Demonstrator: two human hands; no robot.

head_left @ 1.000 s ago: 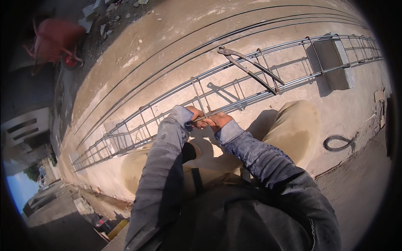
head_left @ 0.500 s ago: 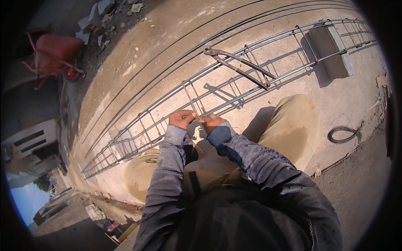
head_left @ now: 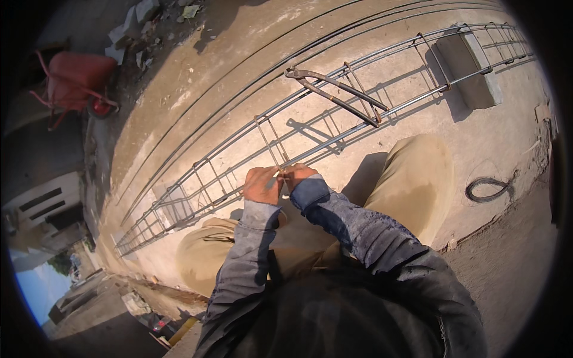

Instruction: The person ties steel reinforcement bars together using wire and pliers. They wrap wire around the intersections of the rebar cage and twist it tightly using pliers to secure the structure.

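A long cage of steel reinforcing bars runs slantwise across the ground in front of me. My left hand is closed with its fingertips at the near bar, where a square stirrup meets it. Close against it, my right hand is also closed, fingers pinched at the same corner. Whatever is between the fingers is too small to make out. A pair of long-handled pincers lies across the cage bars to the right of my hands, its jaws toward the far side.
Beneath the cage's right part stands a concrete block. Loose long bars lie beyond the cage. A coil of thin wire rests on the ground at right. A red wheelbarrow and rubble are at far left.
My left hand has moved slightly nearer to me and turned, with its back now more in view. My right hand stays by the stirrup corner. The pincers still lie on the cage.
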